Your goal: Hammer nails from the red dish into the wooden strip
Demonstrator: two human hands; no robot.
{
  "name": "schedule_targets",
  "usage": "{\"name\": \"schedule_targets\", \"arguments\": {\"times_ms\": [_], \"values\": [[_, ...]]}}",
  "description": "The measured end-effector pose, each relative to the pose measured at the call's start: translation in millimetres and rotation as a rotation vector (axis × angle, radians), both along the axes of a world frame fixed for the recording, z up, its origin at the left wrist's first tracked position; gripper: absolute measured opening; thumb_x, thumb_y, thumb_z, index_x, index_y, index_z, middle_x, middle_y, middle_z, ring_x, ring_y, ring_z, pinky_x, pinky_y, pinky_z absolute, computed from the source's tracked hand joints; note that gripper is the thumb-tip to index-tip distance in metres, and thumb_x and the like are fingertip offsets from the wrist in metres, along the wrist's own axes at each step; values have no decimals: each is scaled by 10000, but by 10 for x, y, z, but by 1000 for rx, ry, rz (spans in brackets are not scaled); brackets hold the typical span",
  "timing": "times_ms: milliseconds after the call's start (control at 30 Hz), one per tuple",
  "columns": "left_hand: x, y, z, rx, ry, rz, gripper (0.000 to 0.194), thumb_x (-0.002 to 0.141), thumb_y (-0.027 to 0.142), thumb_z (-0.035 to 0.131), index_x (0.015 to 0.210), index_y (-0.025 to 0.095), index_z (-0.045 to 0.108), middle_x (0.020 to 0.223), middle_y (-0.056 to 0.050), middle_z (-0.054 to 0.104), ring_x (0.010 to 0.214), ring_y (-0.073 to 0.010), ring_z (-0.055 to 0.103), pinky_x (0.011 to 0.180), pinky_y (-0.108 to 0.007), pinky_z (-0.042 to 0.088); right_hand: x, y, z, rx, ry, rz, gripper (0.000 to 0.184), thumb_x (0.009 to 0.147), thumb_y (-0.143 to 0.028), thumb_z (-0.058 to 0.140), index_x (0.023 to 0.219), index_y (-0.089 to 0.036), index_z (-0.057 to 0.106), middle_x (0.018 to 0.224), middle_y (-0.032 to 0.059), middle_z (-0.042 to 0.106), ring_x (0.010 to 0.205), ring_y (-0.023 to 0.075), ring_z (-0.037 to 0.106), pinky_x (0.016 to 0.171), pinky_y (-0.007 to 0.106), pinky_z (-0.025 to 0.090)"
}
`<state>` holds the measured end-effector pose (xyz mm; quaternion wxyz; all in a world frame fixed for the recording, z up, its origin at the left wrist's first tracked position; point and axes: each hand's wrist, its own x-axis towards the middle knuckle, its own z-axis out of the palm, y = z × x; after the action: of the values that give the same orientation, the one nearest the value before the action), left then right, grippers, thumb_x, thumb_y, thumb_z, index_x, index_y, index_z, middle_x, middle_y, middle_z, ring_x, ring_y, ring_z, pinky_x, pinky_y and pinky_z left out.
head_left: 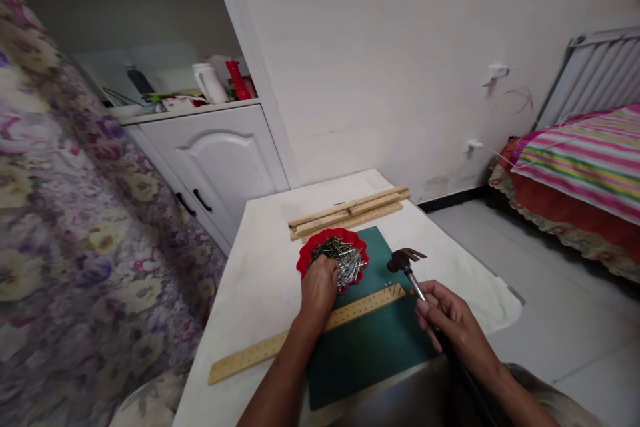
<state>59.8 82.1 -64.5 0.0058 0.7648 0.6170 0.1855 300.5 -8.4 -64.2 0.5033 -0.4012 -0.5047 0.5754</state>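
Observation:
My left hand [320,287] reaches over the near left rim of a red scalloped bowl [303,255], its fingers bent together against the nails [347,257] heaped inside. The fingertips are partly hidden, so what they pinch does not show. My right hand [447,317] is wrapped round the shaft of a claw hammer [407,260], head raised above the table's right side. Beneath my left forearm lies a long wooden strip [357,308] with rows of small holes. Several nails [394,288] stand in its right end, close to the hammer head.
A green mat [367,353] lies under the strip on the white table [270,233]. Several wooden strips [350,210] are stacked behind the bowl. A floral curtain [95,247] hangs left, beside a white cabinet [220,167]. To the right is a bed [585,153].

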Motion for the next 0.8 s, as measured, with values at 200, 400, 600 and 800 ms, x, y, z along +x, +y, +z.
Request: {"name": "schedule_targets", "arguments": {"times_ms": [200, 400, 600, 800], "values": [[45, -37, 125, -143, 139, 52, 156, 863, 239, 443, 865, 203, 595, 953, -32, 573, 834, -152, 559, 658, -239, 388, -8, -7, 30, 8, -2, 8, 195, 884, -373, 501, 907, -180, 489, 582, -57, 511, 347, 31, 361, 361, 169, 233], [111, -41, 145, -136, 226, 74, 184, 875, 245, 405, 854, 191, 580, 948, -42, 576, 845, -160, 563, 639, -252, 383, 0, -2, 2, 20, 1, -7, 192, 882, -373, 503, 899, -183, 487, 585, -55, 514, 352, 33, 365, 360, 167, 240], [56, -89, 130, -8, 110, 30, 139, 853, 212, 414, 818, 199, 549, 903, -31, 571, 830, -159, 548, 628, -252, 366, 24, 14, 2, 27, 17, -5, 197, 879, -373, 509, 915, -181, 485, 581, -56, 518, 344, 31, 366, 350, 161, 247], [144, -326, 146, 29, -292, -88, 150, 866, 259, 392, 851, 199, 529, 834, -22, 581, 759, -158, 539, 662, -262, 374, -56, 17, -10, 44, 55, -55, 221, 841, -366, 567, 938, -186, 484, 578, -67, 502, 349, 27, 364, 338, 144, 264]]}}
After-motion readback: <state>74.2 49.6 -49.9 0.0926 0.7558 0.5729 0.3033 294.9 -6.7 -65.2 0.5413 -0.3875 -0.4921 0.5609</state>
